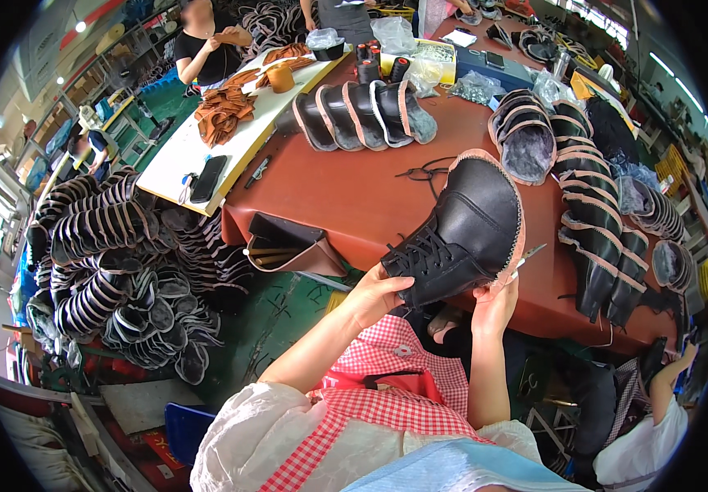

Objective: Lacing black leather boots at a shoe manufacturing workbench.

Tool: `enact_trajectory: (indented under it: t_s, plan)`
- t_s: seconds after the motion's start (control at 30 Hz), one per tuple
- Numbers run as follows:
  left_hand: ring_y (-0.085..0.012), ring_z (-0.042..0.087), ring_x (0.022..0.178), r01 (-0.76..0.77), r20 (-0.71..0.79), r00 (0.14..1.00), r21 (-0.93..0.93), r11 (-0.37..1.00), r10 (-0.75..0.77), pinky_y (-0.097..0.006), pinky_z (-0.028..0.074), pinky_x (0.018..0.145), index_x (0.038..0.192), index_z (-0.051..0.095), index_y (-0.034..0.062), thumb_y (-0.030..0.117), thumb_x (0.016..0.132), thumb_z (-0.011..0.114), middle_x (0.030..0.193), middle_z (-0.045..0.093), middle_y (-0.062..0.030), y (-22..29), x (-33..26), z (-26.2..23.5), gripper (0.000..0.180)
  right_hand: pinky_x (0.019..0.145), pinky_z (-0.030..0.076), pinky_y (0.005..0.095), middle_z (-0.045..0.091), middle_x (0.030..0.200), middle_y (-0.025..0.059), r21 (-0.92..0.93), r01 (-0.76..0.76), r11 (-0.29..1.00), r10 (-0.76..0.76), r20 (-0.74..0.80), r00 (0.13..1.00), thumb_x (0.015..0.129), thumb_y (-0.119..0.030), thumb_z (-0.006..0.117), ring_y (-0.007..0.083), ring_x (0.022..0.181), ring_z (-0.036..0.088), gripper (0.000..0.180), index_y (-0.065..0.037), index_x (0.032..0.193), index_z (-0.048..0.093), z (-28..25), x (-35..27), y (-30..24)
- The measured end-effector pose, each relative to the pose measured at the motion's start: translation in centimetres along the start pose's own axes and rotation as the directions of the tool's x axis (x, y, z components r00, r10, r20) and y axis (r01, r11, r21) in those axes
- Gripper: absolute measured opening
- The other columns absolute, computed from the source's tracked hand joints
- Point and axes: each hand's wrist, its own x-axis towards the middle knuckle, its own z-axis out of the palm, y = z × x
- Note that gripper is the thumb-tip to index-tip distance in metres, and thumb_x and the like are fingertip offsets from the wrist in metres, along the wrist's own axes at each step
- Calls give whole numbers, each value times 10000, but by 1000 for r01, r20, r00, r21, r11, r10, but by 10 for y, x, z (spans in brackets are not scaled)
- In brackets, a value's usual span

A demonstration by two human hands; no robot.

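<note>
Holding one black boot upper [462, 234]: left hand [375, 293] clamped on the laced end, right hand [495, 302] pinching its pink edge. Four uppers in the row [362, 115] behind.

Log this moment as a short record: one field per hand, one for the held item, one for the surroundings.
left hand: grips the laced top of the black boot upper
right hand: holds the upper's stitched edge, pinching a thin metal tool
black boot upper: raised over the edge of the red-brown table
surroundings: rows of uppers on the table, more piled on the floor
</note>
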Motion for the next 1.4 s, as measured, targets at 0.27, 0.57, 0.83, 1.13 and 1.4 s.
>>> enact_trajectory:
  t_s: [0.27, 0.57, 0.83, 1.13, 1.4]
  plan:
    - [-290, 549, 1190, -185, 35, 981, -164, 969, 193, -438, 410, 1055, 1319, 457, -26, 2, 814, 607, 1287, 566, -143, 9, 22, -8, 528, 503, 401, 188, 635, 924, 92, -289, 226, 930, -231, 16, 973, 915, -108, 604, 137, 642, 617, 350, -13, 1238, 512, 0, 6, -26]
    - [-243, 540, 1170, -314, -116, 949, -235, 920, 294, -391, 420, 1024, 1328, 446, 10, 41, 826, 623, 1283, 556, -100, 9, 31, 2, 533, 633, 491, 216, 635, 859, 49, -386, -97, 917, 259, 394, 882, 761, 72, 706, 84, 762, 603, 372, 32, 1109, 583, 12, -49, -4]
    - [-223, 534, 1167, -387, -153, 920, -222, 895, 360, -380, 414, 1014, 1320, 454, 22, 23, 817, 632, 1278, 558, -94, 4, 26, 4, 534, 598, 464, 195, 589, 776, -3, -572, -93, 815, 382, 409, 829, 771, 61, 717, 35, 651, 535, 318, 28, 1063, 595, 24, -71, 0]
    - [-217, 569, 1074, -435, -146, 899, -180, 882, 414, -388, 453, 956, 1279, 474, 33, -14, 803, 628, 1184, 586, -85, 2, 20, 19, 503, 571, 433, 172, 607, 775, 5, -553, -128, 823, 387, 382, 839, 786, 22, 722, 30, 649, 544, 306, 31, 1063, 593, 33, -64, 8]
    - [-212, 578, 1055, -433, -145, 901, -224, 873, 409, -387, 471, 930, 1268, 482, 34, -54, 794, 615, 1167, 589, -86, 0, 21, 14, 499, 561, 423, 166, 636, 783, 22, -477, -272, 836, 469, 365, 804, 813, -13, 713, 28, 651, 557, 291, 35, 1074, 595, 35, -65, 10]
